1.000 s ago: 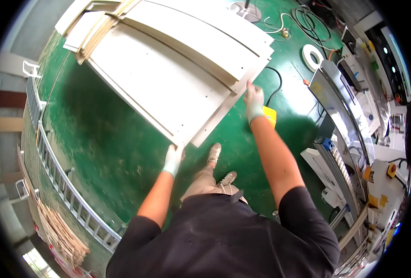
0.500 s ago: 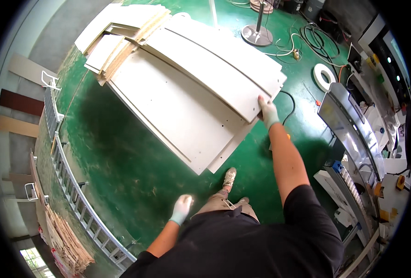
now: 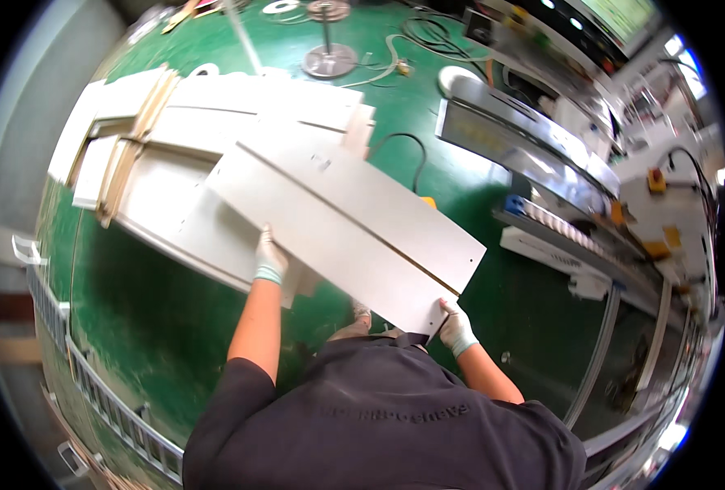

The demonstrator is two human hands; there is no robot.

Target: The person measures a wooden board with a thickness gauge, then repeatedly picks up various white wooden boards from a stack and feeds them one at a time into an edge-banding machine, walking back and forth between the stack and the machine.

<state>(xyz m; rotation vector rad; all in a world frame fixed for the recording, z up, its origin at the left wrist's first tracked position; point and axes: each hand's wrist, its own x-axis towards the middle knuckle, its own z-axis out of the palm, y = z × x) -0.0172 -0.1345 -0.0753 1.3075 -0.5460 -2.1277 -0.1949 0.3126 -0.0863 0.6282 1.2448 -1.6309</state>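
Between my two gloved hands is a long white panel (image 3: 354, 229) with a dark groove along its length and small holes at its ends. On its near long edge rests my left hand (image 3: 270, 255), thumb on top and fingers hidden beneath. My right hand (image 3: 457, 325) grips the corner of the right end, thumb on the upper face. The far part of this panel overlaps a stack of white panels (image 3: 154, 188) lying ahead and to the left. Whether it still touches the stack I cannot tell.
A machine with a clear cover (image 3: 518, 147) and a roller rail (image 3: 567, 224) stand on the right. Cables (image 3: 428, 37) and a round stand base (image 3: 330, 61) are on the green floor ahead. A metal roller track (image 3: 109, 400) curves along the left.
My right hand has drawn a panel off the stack toward me. My left hand has come up from my side to its near edge. The view has turned to the right.
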